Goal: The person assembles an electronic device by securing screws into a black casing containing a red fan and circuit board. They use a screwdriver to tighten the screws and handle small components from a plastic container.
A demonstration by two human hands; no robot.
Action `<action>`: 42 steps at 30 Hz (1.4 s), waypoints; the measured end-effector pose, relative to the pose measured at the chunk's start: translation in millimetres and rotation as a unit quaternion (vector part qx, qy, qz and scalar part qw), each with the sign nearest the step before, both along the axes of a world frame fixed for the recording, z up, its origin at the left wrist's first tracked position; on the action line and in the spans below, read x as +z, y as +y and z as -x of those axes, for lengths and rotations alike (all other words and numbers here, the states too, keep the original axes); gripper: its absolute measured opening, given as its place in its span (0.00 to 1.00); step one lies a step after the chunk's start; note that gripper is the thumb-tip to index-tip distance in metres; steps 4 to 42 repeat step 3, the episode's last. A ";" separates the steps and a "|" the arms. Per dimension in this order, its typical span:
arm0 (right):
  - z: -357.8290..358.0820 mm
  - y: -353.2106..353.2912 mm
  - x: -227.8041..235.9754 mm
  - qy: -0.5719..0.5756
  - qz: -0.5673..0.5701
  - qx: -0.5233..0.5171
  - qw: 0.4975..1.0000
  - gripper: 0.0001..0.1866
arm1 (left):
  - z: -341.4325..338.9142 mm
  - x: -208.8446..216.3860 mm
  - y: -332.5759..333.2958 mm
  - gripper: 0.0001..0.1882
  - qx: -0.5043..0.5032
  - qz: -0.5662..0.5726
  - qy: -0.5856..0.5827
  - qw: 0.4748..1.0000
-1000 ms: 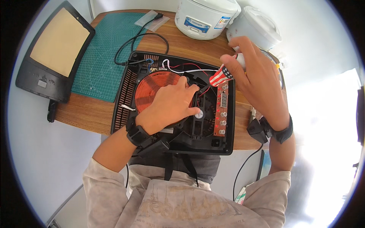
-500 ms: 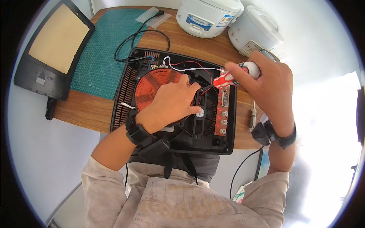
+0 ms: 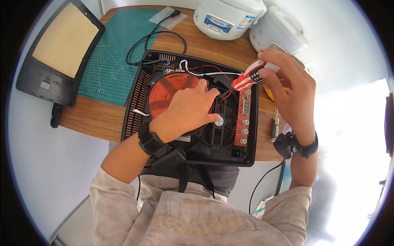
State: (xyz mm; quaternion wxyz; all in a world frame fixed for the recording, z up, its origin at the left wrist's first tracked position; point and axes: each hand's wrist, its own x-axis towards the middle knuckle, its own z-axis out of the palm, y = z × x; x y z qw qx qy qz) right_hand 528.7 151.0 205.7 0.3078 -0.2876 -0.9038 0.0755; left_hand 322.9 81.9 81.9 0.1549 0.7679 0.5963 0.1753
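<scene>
An opened induction cooker base [image 3: 188,156] lies in front of me, its copper coil [image 3: 164,96] on the left side. My left hand [image 3: 186,104] reaches across the coil to the black cooling fan [image 3: 216,133]. Its thumb presses by the round hub and its curled fingers hold the fan's upper part. My right hand [image 3: 291,84] is closed around the red-and-white, flag-patterned handle of a screwdriver [image 3: 246,78]. The tilted shaft points down left to the fan's upper corner, beside the left fingertips; the tip's exact contact is hard to see. A display circuit board [image 3: 242,123] runs along the right side.
A green cutting mat [image 3: 106,61] and the dark cooker cover [image 3: 53,61] are at the left. Two rice cookers [image 3: 227,22] [image 3: 279,30] stand at the back. The power cord [image 3: 147,37] loops behind the base. Another screwdriver [image 3: 275,129] lies at the right.
My right fingers have shifted on the screwdriver handle, which has turned so its blue starred part shows. My left hand keeps its place on the fan. The whole view has shifted slightly.
</scene>
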 end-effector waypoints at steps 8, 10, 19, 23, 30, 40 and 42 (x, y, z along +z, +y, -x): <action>-6.8 -3.0 7.4 -0.008 0.091 0.007 0.996 0.27 | 1.1 -0.3 0.6 0.36 -0.005 0.010 -0.008 1.000; -6.8 -3.0 7.4 -0.008 0.091 0.007 0.996 0.27 | 1.1 -0.3 0.6 0.36 -0.005 0.010 -0.008 1.000; -6.8 -3.0 7.4 -0.008 0.091 0.007 0.996 0.27 | 1.1 -0.3 0.6 0.36 -0.005 0.010 -0.008 1.000; -6.8 -3.0 7.4 -0.008 0.091 0.007 0.996 0.27 | 1.1 -0.3 0.6 0.36 -0.005 0.010 -0.008 1.000; -6.8 -3.0 7.4 -0.008 0.091 0.007 0.996 0.27 | 1.1 -0.3 0.6 0.36 -0.005 0.010 -0.008 1.000; -6.8 -3.0 7.4 -0.008 0.091 0.007 0.996 0.27 | 1.1 -0.3 0.6 0.36 -0.005 0.010 -0.008 1.000; -6.8 -3.0 7.4 -0.008 0.091 0.007 0.996 0.27 | 1.1 -0.3 0.6 0.36 -0.005 0.010 -0.008 1.000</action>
